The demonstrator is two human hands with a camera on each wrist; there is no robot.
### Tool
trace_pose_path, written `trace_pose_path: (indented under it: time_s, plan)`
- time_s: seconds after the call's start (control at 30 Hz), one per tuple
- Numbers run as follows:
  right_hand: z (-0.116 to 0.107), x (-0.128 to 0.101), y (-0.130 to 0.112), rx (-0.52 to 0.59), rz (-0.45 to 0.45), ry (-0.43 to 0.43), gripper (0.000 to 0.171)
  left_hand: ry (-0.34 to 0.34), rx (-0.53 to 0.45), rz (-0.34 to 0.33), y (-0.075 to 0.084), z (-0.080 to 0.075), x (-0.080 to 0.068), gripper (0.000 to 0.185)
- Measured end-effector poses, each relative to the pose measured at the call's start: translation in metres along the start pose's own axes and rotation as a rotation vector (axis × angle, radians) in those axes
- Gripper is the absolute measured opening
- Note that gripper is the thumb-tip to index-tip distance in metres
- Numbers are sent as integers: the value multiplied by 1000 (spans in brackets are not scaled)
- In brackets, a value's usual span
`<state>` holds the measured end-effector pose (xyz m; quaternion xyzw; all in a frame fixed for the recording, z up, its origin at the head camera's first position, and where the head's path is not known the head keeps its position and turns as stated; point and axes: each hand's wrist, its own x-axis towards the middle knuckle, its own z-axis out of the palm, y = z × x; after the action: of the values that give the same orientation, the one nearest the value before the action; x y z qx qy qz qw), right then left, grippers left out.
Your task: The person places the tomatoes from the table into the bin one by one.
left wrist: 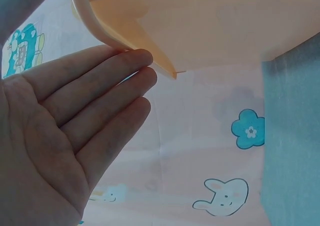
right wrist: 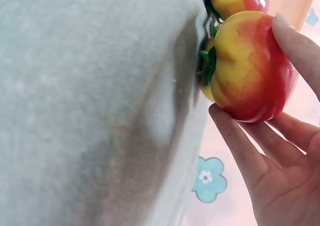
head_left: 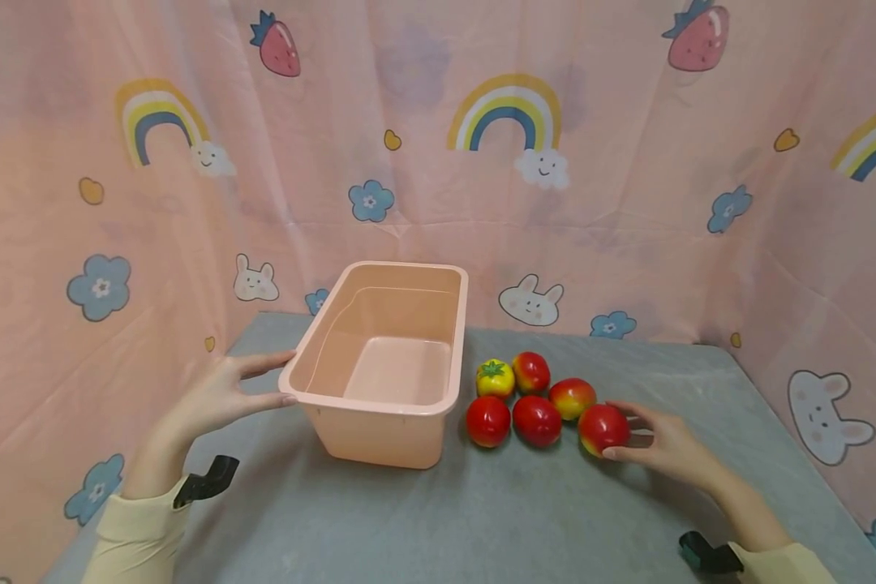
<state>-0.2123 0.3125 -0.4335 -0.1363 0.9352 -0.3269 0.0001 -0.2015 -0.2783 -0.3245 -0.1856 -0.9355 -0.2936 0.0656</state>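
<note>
An empty pink plastic bin (head_left: pixel 380 438) stands on the grey table (head_left: pixel 482 519). My left hand (head_left: pixel 219 397) lies open against the bin's left rim, fingers straight; the left wrist view shows those fingers (left wrist: pixel 100 86) touching the underside of the bin's rim (left wrist: pixel 125 36). Right of the bin lie several toy tomatoes, among them a yellow one (head_left: pixel 495 378) and a red one (head_left: pixel 488 420). My right hand (head_left: pixel 664 446) grips the rightmost red tomato (head_left: pixel 602 427), which rests on the table. In the right wrist view, fingers (right wrist: pixel 235 141) and thumb pinch this red and yellow tomato (right wrist: pixel 250 71).
A pink curtain (head_left: pixel 438 162) printed with rainbows, rabbits and flowers encloses the table at the back and both sides. Bare grey tabletop stretches in front of the bin and the tomatoes. Black wrist mounts (head_left: pixel 208 480) show on both cuffs.
</note>
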Motion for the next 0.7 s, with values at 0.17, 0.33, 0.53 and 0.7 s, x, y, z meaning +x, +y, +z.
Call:
trace_pose_path:
  time_s: [0.17, 0.33, 0.53, 0.7]
  plan:
    - [-6, 0, -5, -12, -15, 14, 71, -8, -21, -6, -1, 0, 0, 67]
    - [-11, 0, -10, -18, -32, 17, 71, -17, -48, -15, -1, 0, -1, 68]
    - [-16, 0, -15, -29, -35, 27, 72, -12, -53, -8, -1, 0, -1, 66]
    - [-20, 2, -19, -41, -55, 41, 71, -4, -50, -1, -2, 0, -1, 66]
